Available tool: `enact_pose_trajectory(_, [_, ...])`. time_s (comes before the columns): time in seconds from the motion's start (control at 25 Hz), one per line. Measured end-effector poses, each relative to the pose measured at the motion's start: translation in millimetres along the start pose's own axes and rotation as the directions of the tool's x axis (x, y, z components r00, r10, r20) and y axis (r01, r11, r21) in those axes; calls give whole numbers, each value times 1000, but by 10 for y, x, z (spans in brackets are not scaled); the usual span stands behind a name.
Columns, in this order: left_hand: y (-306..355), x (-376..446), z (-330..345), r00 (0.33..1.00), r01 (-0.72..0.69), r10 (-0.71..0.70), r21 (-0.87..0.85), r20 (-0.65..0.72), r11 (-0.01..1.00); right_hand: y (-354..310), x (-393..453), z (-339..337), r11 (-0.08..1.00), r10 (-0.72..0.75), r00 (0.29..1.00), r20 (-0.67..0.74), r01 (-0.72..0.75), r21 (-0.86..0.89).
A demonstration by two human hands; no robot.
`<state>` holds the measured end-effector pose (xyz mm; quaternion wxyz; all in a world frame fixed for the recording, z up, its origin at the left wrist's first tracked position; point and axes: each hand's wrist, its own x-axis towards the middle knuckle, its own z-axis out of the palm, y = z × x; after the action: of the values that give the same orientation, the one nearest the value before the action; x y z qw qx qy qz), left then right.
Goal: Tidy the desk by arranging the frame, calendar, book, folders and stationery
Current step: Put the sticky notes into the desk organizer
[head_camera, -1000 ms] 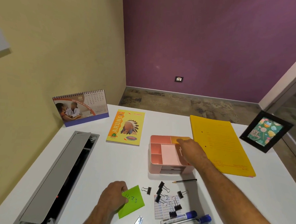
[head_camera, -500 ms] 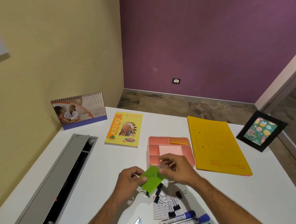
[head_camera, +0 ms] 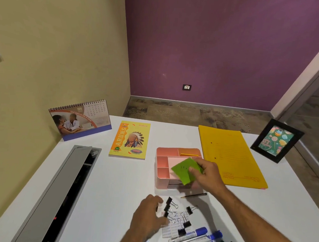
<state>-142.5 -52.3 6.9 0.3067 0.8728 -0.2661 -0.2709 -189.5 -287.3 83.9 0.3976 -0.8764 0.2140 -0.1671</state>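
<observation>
My right hand (head_camera: 208, 176) holds a green sticky note (head_camera: 185, 170) over the pink desk organizer (head_camera: 162, 165), which has orange and pale pink notes in it. My left hand (head_camera: 148, 214) rests low on the desk beside several black binder clips (head_camera: 182, 216), fingers apart, touching one clip. A pencil (head_camera: 193, 195) lies in front of the organizer. Markers (head_camera: 195, 233) lie at the near edge. The desk calendar (head_camera: 80, 119) stands at the back left, the yellow book (head_camera: 130, 139) beside it, yellow folders (head_camera: 229, 154) right of the organizer, the black photo frame (head_camera: 276, 141) at the far right.
An open grey cable tray lid (head_camera: 59, 189) runs along the left side of the white desk (head_camera: 114, 183). A printed label sheet (head_camera: 171, 227) lies under the binder clips. The yellow wall is close on the left; floor lies beyond the desk's far edge.
The green note passed from my left hand to my right hand, which carried it up over the organizer. My left hand dropped back down to the binder clips.
</observation>
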Motion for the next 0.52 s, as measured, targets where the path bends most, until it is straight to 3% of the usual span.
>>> enact_pose_trajectory(0.08, [-32, -38, 114, 995, -41, 12, 284, 103, 958, 57, 139, -104, 993, 2, 992, -124, -17, -114])
enact_pose_trajectory(0.16, [10, -52, 194, 992, -72, 24, 407, 122, 911, 94, 288, -163, 963, -40, 986, -161, -4, -268])
enact_pose_trajectory(0.4, [41, -9, 283, 995, -48, -1, 481, 102, 876, 61, 592, -191, 864, -77, 993, -92, 21, -503])
enact_pose_trajectory(0.52, [47, 23, 265, 995, -40, -11, 491, 101, 870, -18, 689, -129, 696, -3, 999, 47, 36, -718])
